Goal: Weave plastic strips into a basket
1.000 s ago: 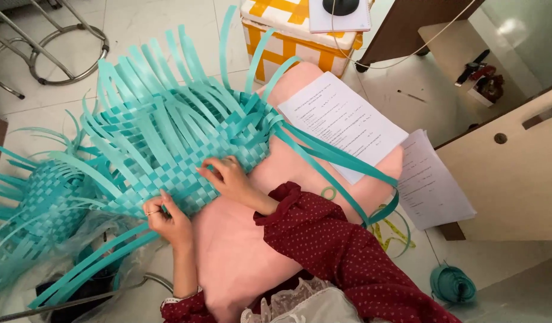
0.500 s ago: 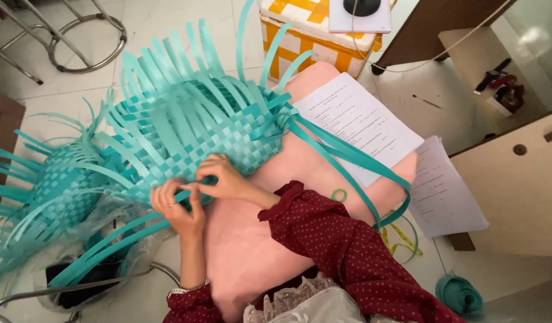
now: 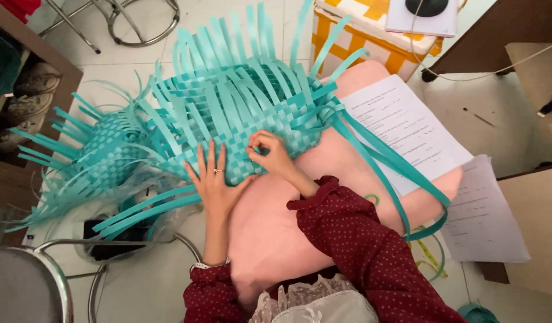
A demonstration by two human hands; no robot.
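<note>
A half-woven basket (image 3: 240,101) of teal plastic strips lies on a pink cushion (image 3: 270,233) on my lap, loose strip ends fanning up and to the sides. My left hand (image 3: 213,179), a ring on one finger, lies flat with spread fingers on the basket's near woven edge. My right hand (image 3: 270,154) pinches a teal strip at the same edge, fingers curled. Long loose strips (image 3: 377,161) trail right over the cushion.
A second teal woven basket (image 3: 105,149) lies at the left. Printed paper sheets (image 3: 401,125) rest on the cushion and floor at the right. A yellow-and-white box (image 3: 371,33) stands behind. Metal stool frames (image 3: 132,24) sit top left and bottom left; a wooden shelf holds shoes.
The basket has shifted right and turned slightly. My left hand has opened flat onto the weave, where before it was curled next to my right hand.
</note>
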